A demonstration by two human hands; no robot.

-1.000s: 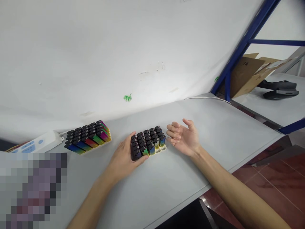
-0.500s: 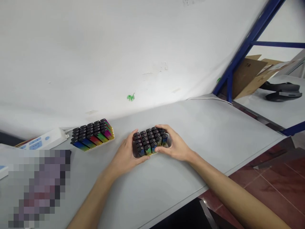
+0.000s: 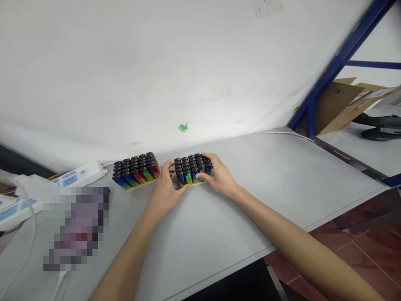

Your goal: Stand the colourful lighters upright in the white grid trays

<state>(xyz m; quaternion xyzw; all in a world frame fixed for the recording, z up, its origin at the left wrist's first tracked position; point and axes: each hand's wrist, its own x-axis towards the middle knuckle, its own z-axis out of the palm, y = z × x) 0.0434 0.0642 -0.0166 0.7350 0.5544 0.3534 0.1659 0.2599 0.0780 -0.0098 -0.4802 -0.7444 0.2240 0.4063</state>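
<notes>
Two blocks of upright lighters with black tops and coloured bodies stand on the grey table. My left hand [image 3: 166,188] is at the left side of the nearer-to-centre lighter block [image 3: 188,172], its thumb along the front corner and its fingers behind. Around the right end of that same block curls my right hand [image 3: 217,174], thumb on the front and fingers at the back. The other lighter block [image 3: 136,170] stands a little to the left, touched by neither hand; its bodies are blue, red, green and pink.
White power strips [image 3: 75,176] lie at the left, near a pixelated flat object [image 3: 79,225] with a white cable. A white wall rises behind the grey table [image 3: 250,246]. A blue metal frame [image 3: 338,54] and cardboard boxes [image 3: 335,104] are at the right.
Both hands and the block between them have moved back towards the wall and closer to the left block. The camera view has shifted left.
</notes>
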